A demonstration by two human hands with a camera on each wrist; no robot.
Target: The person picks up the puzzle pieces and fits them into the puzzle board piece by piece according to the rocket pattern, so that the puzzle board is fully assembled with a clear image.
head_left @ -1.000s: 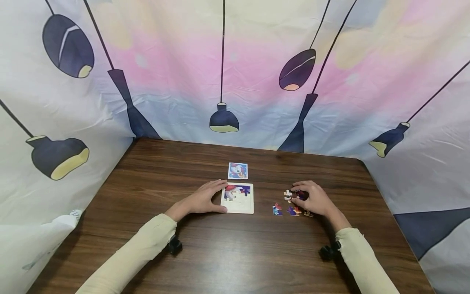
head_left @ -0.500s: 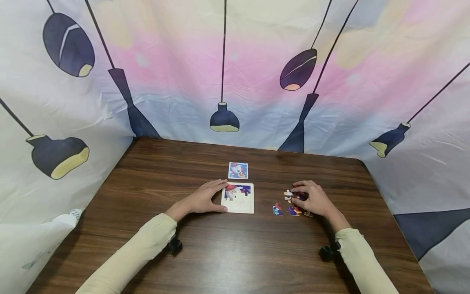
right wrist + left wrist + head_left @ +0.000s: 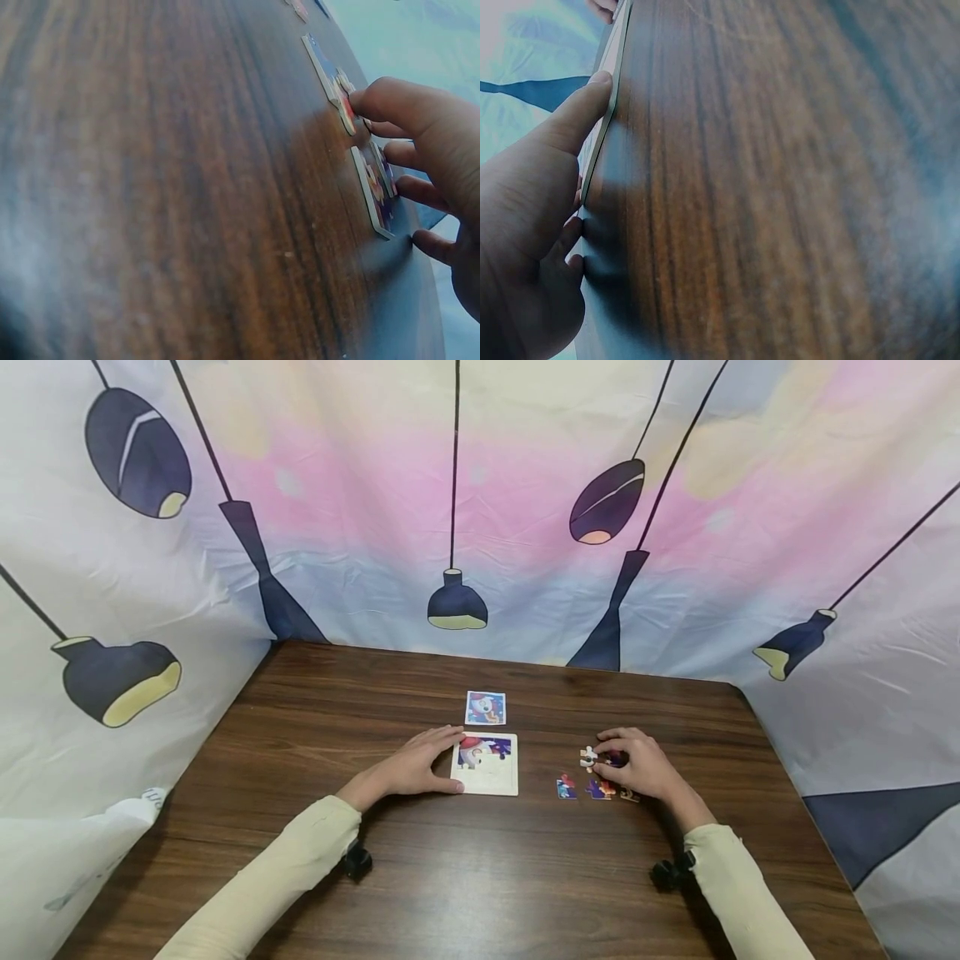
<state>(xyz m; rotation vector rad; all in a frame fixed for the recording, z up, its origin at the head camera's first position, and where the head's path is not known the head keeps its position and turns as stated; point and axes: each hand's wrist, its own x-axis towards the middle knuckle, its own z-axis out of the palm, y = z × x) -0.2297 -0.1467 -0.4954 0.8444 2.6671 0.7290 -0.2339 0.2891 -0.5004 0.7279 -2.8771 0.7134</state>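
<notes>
One white puzzle tray (image 3: 491,786) lies on the table (image 3: 480,885), fitted pieces (image 3: 471,748) in its upper and left parts. The left hand (image 3: 408,766) rests at the tray's left edge, thumb and fingers spread. Right of the tray are at least five loose pieces: one white piece (image 3: 588,758), a front row of three (image 3: 598,789), and dark pieces partly under the right hand (image 3: 643,766). Its thumb and forefinger bend at the white piece; I cannot tell whether they pinch it. One picture card (image 3: 486,708) lies beyond the tray. Both hands stay where they were half a second ago.
</notes>
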